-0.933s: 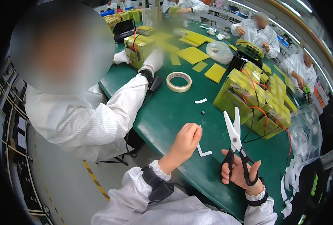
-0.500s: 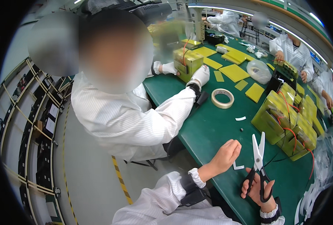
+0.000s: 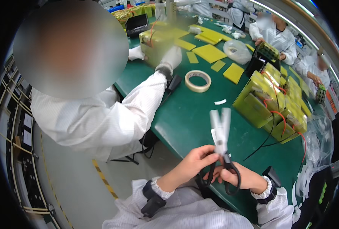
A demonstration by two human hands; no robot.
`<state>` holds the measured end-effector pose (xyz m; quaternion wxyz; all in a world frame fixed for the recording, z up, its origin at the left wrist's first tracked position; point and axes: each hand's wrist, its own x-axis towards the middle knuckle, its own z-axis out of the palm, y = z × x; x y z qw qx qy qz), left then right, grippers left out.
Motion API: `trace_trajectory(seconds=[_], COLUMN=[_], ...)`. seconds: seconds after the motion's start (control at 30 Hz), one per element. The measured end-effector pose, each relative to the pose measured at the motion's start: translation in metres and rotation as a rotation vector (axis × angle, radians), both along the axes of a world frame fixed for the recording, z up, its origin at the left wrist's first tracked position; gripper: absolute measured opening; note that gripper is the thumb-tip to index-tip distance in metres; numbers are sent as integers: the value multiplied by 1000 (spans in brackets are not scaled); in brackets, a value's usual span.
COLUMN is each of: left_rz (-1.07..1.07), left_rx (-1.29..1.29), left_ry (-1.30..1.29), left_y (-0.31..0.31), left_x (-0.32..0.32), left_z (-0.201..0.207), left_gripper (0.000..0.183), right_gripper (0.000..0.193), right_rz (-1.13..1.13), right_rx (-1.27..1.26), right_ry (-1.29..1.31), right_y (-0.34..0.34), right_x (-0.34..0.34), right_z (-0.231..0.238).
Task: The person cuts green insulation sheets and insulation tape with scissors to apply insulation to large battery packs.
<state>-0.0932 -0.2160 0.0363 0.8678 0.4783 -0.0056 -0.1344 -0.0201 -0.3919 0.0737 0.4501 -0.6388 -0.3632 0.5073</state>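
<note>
The scissors [image 3: 221,144] were at the lower centre of the frame, above the green table [image 3: 169,122], their 2 pale blades parted in a narrow V that pointed up the frame. The right hand [image 3: 246,177] was curled about the 2 black loops. The left hand [image 3: 195,165] had its fingers drawn together, tips beside the pivot; blur hid what, if anything, they pinched. The scissors would probably feel fairly light, stiff and hard to damage, the smooth handles apt to slide a little in a loose grip. The soundest hold looked to be through the 2 loops; the blades, likely sharp inside, seemed a poor place for fingers.
</note>
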Motion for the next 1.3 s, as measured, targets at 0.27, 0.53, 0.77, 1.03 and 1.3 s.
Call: trace_trajectory(seconds=[0.27, 0.53, 0.77, 1.03, 1.3], left_rz=[295, 149, 101, 35, 56], left_rx=[-166, 57, 6, -7, -34], left_ry=[51, -28, 42, 105, 125], left_y=[46, 48, 52, 56, 56], left_x=[-4, 24, 21, 24, 22], left_z=[-36, -38, -27, -32, -28], left_gripper=[12, 16, 25, 24, 25], right_gripper=[26, 42, 42, 61, 32], right_rz=[-225, -844, -874, -870, -990], right_rx=[-86, -426, -326, -603, -739], right_ry=[-982, -1303, -1326, -1223, -1141], right_y=[72, 187, 215, 231, 234], right_x=[84, 215, 247, 297, 327], right_z=[55, -64, -73, -78, -61])
